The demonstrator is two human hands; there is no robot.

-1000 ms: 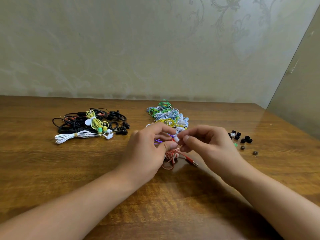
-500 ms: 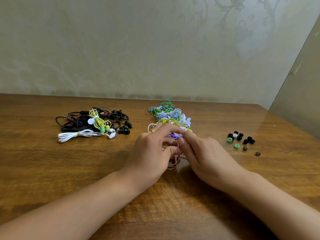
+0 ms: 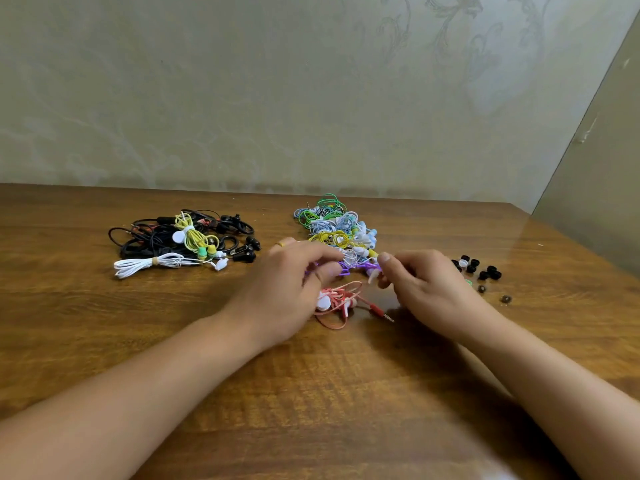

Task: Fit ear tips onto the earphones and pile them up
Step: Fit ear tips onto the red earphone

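Purple earphones (image 3: 353,266) stretch between my two hands at the table's middle. My left hand (image 3: 294,285) pinches the coiled cord end. My right hand (image 3: 419,285) pinches the other end, with a white earbud (image 3: 373,275) at its fingertips. Below them a red earphone bundle (image 3: 341,299) lies on the table, its jack pointing right. A colourful heap of earphones (image 3: 334,226) sits just behind my hands. A second pile (image 3: 183,240) of black, yellow and white earphones lies at the left. Loose ear tips (image 3: 479,270), mostly black, are scattered at the right.
The wooden table (image 3: 311,393) runs up to a patterned wall at the back. Its right edge slants away beside a plain panel (image 3: 602,188). Two small dark tips (image 3: 505,299) lie apart from the cluster.
My hands have drawn apart from the close pinch, the right moving right, and the purple cord is now stretched between them. The red bundle is uncovered again.
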